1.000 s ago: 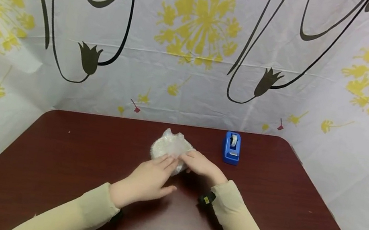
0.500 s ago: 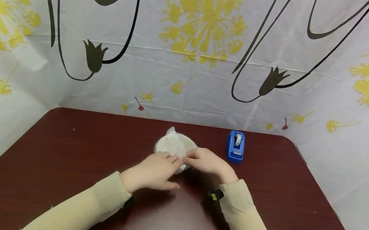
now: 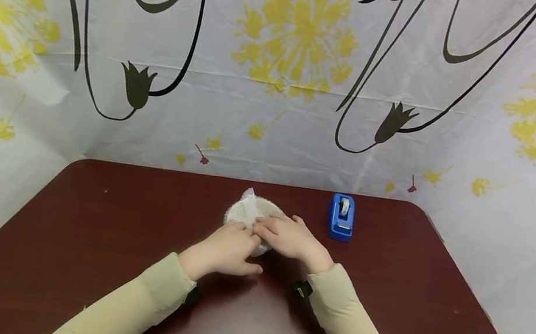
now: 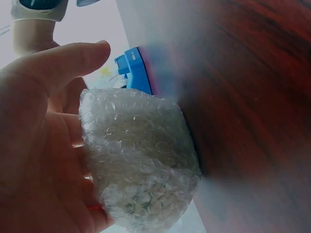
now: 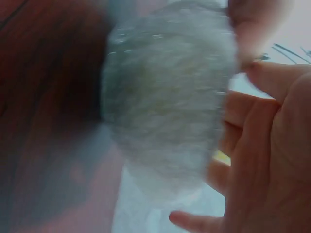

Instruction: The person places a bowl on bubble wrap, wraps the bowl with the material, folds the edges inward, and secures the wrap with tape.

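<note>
A rounded bundle in clear bubble wrap (image 3: 252, 207) sits on the table, a small flap of wrap standing up at its far side. What is inside is hidden. My left hand (image 3: 225, 247) rests its fingers on the bundle's near left top, the thumb held out apart from it. From the right, my right hand (image 3: 291, 241) lays its fingers across the top, the tips beside the left fingers. In the left wrist view, the bubble wrap (image 4: 141, 150) meets the undersides of the left fingers. The right wrist view shows the wrapped side (image 5: 165, 102) blurred, against the right fingers.
A blue tape dispenser (image 3: 341, 217) with a roll of tape stands right of the bundle, near the far edge of the dark red-brown table (image 3: 142, 217). White sheeting (image 3: 297, 154) printed with flowers hangs behind and along both sides.
The right hand has moved left from the bundle's right edge onto its top, closer to the left hand. The left fingers stay on the bundle. One of two raised wrap tips no longer shows.
</note>
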A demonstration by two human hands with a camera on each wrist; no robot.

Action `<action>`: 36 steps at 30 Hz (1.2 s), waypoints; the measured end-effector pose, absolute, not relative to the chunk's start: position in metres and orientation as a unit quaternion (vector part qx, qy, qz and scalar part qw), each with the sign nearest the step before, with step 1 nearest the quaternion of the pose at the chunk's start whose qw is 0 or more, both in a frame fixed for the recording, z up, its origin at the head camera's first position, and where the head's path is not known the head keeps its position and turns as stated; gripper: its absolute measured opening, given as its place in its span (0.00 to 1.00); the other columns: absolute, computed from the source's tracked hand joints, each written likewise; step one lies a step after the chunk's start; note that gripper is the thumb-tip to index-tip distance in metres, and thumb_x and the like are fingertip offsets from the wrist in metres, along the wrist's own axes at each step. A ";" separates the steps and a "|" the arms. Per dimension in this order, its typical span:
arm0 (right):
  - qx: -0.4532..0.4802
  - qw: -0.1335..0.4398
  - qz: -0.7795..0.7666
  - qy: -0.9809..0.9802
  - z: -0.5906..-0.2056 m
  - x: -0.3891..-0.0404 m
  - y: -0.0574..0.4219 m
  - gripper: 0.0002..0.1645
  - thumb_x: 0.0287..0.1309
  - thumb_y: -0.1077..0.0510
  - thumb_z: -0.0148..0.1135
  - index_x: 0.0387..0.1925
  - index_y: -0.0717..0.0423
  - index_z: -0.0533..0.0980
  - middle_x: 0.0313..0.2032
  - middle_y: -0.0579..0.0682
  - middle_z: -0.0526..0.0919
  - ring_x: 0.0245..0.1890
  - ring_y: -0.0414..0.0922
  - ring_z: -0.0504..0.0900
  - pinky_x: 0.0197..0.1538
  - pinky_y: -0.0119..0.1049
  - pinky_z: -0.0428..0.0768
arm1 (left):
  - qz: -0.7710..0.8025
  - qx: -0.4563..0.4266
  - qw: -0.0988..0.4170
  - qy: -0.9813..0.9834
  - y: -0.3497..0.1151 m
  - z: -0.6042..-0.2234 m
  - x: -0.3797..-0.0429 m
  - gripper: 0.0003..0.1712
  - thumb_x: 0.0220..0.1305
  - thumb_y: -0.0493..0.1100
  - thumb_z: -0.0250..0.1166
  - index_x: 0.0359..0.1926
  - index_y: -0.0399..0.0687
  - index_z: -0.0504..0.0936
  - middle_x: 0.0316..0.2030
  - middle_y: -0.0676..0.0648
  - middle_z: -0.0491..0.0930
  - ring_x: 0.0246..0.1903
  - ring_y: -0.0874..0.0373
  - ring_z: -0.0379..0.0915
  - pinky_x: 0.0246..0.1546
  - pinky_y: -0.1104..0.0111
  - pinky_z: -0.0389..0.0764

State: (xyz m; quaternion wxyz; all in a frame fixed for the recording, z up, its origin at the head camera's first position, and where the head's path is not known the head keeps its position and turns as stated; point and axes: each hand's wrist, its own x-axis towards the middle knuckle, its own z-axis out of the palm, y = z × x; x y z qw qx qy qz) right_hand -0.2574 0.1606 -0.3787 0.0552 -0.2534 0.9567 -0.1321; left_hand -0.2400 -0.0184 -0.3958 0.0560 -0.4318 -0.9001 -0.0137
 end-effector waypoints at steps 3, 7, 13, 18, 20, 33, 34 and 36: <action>-0.214 0.064 -0.122 0.967 -0.386 -0.262 0.157 0.33 0.73 0.35 0.33 0.63 0.43 0.75 0.63 0.43 0.73 0.70 0.48 0.59 0.66 0.66 0.50 | -0.018 -0.430 0.060 -0.901 -0.018 -0.399 -0.240 0.35 0.58 0.64 0.65 0.55 0.43 0.79 0.52 0.46 0.81 0.48 0.47 0.75 0.48 0.55 0.73; -0.194 0.058 -0.118 0.972 -0.390 -0.266 0.151 0.37 0.70 0.30 0.30 0.58 0.41 0.79 0.59 0.39 0.77 0.69 0.46 0.60 0.64 0.63 0.54 | -0.023 -0.428 0.072 -0.901 -0.019 -0.403 -0.240 0.38 0.57 0.64 0.65 0.59 0.42 0.77 0.55 0.45 0.78 0.50 0.46 0.74 0.50 0.55 0.72; -0.172 0.075 -0.133 0.973 -0.396 -0.269 0.144 0.39 0.67 0.26 0.28 0.52 0.35 0.82 0.54 0.39 0.80 0.68 0.50 0.60 0.63 0.67 0.53 | -0.048 -0.433 0.067 -0.897 -0.026 -0.406 -0.235 0.39 0.59 0.60 0.67 0.63 0.40 0.72 0.60 0.40 0.72 0.59 0.47 0.69 0.61 0.57 0.68; -0.161 0.083 -0.152 0.972 -0.396 -0.273 0.146 0.42 0.67 0.25 0.27 0.47 0.39 0.85 0.53 0.44 0.81 0.68 0.51 0.61 0.64 0.67 0.52 | -0.041 -0.438 0.083 -0.894 -0.028 -0.394 -0.227 0.33 0.61 0.58 0.66 0.62 0.45 0.74 0.59 0.43 0.73 0.56 0.49 0.72 0.57 0.59 0.72; -0.163 0.083 -0.155 0.971 -0.394 -0.274 0.148 0.42 0.67 0.26 0.27 0.48 0.41 0.84 0.54 0.46 0.81 0.68 0.52 0.61 0.63 0.68 0.53 | -0.032 -0.443 0.114 -0.889 -0.026 -0.393 -0.227 0.27 0.62 0.55 0.66 0.57 0.47 0.77 0.53 0.46 0.77 0.52 0.51 0.75 0.54 0.59 0.75; -0.211 0.110 -0.326 0.915 -0.373 -0.278 0.176 0.39 0.72 0.34 0.36 0.57 0.61 0.77 0.58 0.57 0.77 0.61 0.52 0.71 0.63 0.48 0.68 | -0.084 -0.458 0.156 -0.871 -0.027 -0.400 -0.241 0.15 0.66 0.42 0.64 0.53 0.51 0.82 0.41 0.51 0.83 0.40 0.55 0.80 0.40 0.64 0.81; -0.217 0.103 -0.332 0.912 -0.370 -0.278 0.180 0.38 0.73 0.36 0.37 0.59 0.62 0.76 0.58 0.56 0.77 0.62 0.52 0.71 0.63 0.48 0.67 | -0.084 -0.457 0.155 -0.872 -0.027 -0.400 -0.241 0.15 0.66 0.42 0.64 0.53 0.51 0.82 0.41 0.52 0.83 0.40 0.55 0.80 0.40 0.65 0.80; -0.223 0.085 -0.337 0.911 -0.363 -0.278 0.190 0.35 0.74 0.39 0.39 0.58 0.61 0.77 0.57 0.55 0.78 0.62 0.51 0.71 0.63 0.48 0.68 | -0.084 -0.453 0.152 -0.874 -0.026 -0.400 -0.241 0.15 0.66 0.42 0.63 0.53 0.51 0.82 0.41 0.51 0.84 0.40 0.56 0.80 0.40 0.65 0.80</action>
